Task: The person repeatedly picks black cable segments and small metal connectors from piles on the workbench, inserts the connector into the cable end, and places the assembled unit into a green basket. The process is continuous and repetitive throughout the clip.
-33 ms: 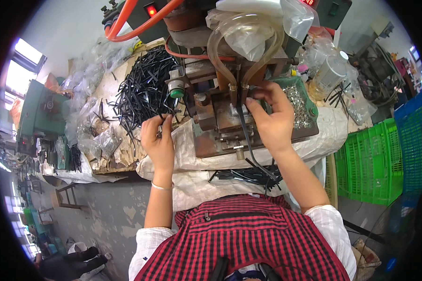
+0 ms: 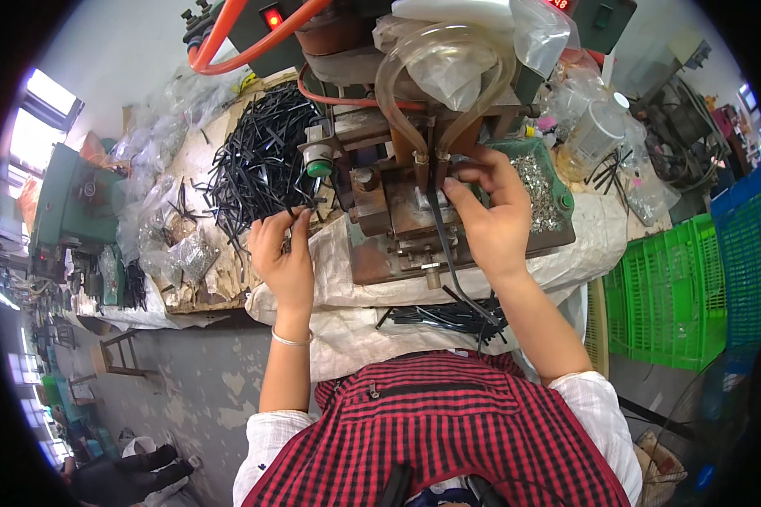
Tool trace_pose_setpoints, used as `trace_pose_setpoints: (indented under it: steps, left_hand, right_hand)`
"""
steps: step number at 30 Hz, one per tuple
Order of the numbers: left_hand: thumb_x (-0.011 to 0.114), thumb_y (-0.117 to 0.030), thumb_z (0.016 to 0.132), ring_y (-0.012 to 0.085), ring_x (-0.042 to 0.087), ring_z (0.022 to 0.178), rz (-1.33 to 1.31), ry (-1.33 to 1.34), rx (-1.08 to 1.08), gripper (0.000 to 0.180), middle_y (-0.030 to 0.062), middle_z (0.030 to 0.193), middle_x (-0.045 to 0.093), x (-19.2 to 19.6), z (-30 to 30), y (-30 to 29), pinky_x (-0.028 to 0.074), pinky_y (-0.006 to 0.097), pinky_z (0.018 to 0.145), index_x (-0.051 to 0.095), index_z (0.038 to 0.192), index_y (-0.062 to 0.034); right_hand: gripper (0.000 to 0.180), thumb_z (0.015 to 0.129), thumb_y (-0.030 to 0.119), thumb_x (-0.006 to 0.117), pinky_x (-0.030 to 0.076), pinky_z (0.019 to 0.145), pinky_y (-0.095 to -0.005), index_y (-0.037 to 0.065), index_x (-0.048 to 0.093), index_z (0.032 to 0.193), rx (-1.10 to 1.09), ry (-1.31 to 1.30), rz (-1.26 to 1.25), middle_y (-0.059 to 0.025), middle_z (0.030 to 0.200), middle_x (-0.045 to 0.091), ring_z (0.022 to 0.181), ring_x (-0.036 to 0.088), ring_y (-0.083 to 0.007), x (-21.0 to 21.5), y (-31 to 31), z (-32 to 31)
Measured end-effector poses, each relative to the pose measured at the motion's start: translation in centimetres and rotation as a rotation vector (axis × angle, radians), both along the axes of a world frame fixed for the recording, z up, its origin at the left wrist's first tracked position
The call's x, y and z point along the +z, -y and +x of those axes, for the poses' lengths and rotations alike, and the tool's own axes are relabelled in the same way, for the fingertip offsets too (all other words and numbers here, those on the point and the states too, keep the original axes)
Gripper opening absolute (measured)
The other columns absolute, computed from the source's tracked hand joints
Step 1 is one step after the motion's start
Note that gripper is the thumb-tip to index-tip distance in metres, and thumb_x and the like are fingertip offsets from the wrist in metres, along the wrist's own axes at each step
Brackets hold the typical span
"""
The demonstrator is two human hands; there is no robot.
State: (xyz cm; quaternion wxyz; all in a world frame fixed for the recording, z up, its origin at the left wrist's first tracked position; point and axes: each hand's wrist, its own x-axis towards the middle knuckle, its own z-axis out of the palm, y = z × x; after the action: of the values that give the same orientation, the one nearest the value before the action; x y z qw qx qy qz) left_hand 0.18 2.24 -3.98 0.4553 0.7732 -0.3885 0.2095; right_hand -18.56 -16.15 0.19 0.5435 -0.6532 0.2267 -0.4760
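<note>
My right hand (image 2: 496, 221) is at the press, its thumb and fingers closed at a long black strip (image 2: 444, 241). That strip runs down from between the metal blocks of the press (image 2: 397, 203) toward my lap; the exact grip is partly hidden. On the left, my left hand (image 2: 281, 260) is closed in a pinch at the near edge of a heap of black strips (image 2: 258, 160). Something small and dark shows at its fingertips, too small to name. More black strips (image 2: 444, 317) lie on the pale cloth in front of the press.
A green tray of small metal pieces (image 2: 537, 194) stands right of the press. Clear tubes (image 2: 386, 89) loop above it, and orange hoses (image 2: 262, 46) run at upper left. Plastic bags (image 2: 156, 220) lie beyond the heap. Green crates (image 2: 659, 291) stand at right.
My left hand has shifted very slightly to the left. My right hand and the strip at the press look the same.
</note>
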Motion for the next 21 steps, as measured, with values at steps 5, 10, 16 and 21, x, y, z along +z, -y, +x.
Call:
trace_pose_setpoints:
  steps: [5,10,16,21]
  left_hand:
    - [0.081,-0.011,0.084,0.0187,0.067,0.083,-0.032,0.415,-0.162,0.011,0.0010,0.091,0.079,6.5,-3.5,0.3,0.040,0.042,0.097,0.077,0.094,-0.0157]
    - [0.083,-0.026,0.078,0.0090,0.045,0.119,0.129,0.742,-0.336,0.015,-0.0139,0.106,0.077,8.9,-7.8,-0.1,0.037,0.039,0.103,0.077,0.092,-0.0281]
    - [0.077,-0.016,0.075,0.0090,0.056,0.078,0.109,0.704,-0.567,0.018,-0.0067,0.106,0.073,8.7,-8.9,3.3,0.049,0.039,0.095,0.076,0.093,-0.0186]
    - [0.084,-0.022,0.077,0.0152,0.047,0.072,0.133,0.716,-0.567,0.015,-0.0084,0.097,0.077,8.4,-9.1,3.7,0.045,0.036,0.087,0.074,0.088,-0.0210]
  right_hand:
    - [0.044,0.089,-0.004,0.070,0.050,0.090,-0.0248,-0.006,0.055,0.130,0.034,0.054,0.171,-0.0074,0.098,0.072,0.097,0.066,-0.0119,-0.1,-0.3,-0.1]
    - [0.051,0.089,-0.004,0.069,0.049,0.091,-0.0252,-0.005,0.051,0.136,0.174,0.155,0.339,-0.0084,0.097,0.072,0.098,0.066,-0.0121,2.2,-1.4,0.6]
    - [0.040,0.089,0.002,0.065,0.047,0.106,-0.0367,0.001,0.066,0.129,0.216,-0.168,0.032,-0.0152,0.127,0.069,0.119,0.065,-0.0269,2.5,0.3,-3.7]
    - [0.032,0.078,0.018,0.079,0.042,0.112,-0.0508,0.004,0.075,0.107,-0.447,-0.950,-0.647,-0.0247,0.133,0.062,0.132,0.053,-0.0435,-5.6,7.6,-8.0]
